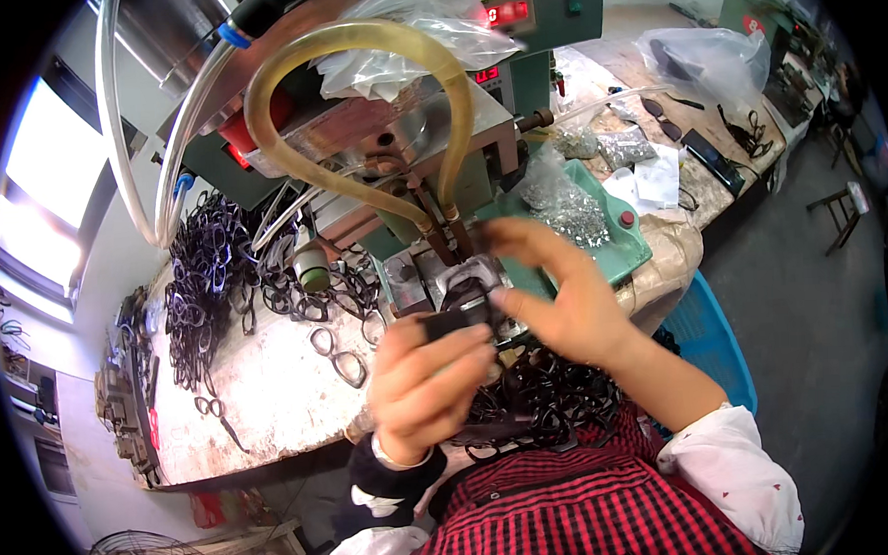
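Observation:
My left hand [430, 388] is closed around a dark piece [448, 323], seemingly part of a black eyeglass frame, in front of the machine's metal fixture [468, 277]. The fingers hide much of the piece. To the right of the fixture, my right hand [572, 297] has its thumb and fingers apart, the fingertips smeared by motion and nothing visible between them. Two brown metal electrodes [445, 240], fed by a yellowish hose [262, 98], come down just behind the fixture. A heap of black eyeglass frames [536, 397] lies below my hands, against the red checked apron [579, 498].
More dark frames pile up [204, 276] at the left of the worktable [273, 420], with scissors [219, 417] near its front edge. At right stand a green tray [614, 247] with a bag of small metal parts [569, 210] and a blue basket [715, 337] lower down.

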The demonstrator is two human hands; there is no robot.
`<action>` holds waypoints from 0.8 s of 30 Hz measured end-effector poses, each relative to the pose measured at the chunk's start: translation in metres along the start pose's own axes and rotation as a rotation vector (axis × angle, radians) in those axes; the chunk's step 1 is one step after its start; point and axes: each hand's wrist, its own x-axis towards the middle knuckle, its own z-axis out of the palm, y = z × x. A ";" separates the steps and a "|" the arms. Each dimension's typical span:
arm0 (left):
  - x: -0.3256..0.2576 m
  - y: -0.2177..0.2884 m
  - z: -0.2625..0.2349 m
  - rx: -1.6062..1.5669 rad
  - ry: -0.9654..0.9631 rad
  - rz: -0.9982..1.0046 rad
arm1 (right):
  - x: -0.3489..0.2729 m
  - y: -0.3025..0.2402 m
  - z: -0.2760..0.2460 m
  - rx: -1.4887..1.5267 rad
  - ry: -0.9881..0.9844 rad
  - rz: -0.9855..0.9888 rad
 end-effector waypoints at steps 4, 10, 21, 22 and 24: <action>-0.002 -0.002 0.019 0.163 -0.189 0.083 | 0.013 0.065 -0.053 0.023 0.381 0.010; 0.013 0.012 0.014 0.198 -0.289 0.000 | -0.028 0.099 -0.095 -0.400 0.474 0.204; -0.032 0.038 0.003 0.511 -0.007 -0.029 | -0.035 0.115 -0.057 -0.984 0.407 0.073; -0.029 0.034 -0.003 0.556 0.019 -0.118 | -0.039 0.115 -0.060 -0.945 0.422 0.075; -0.021 0.031 -0.031 0.640 0.073 -0.306 | -0.043 0.109 -0.068 -0.822 0.424 0.085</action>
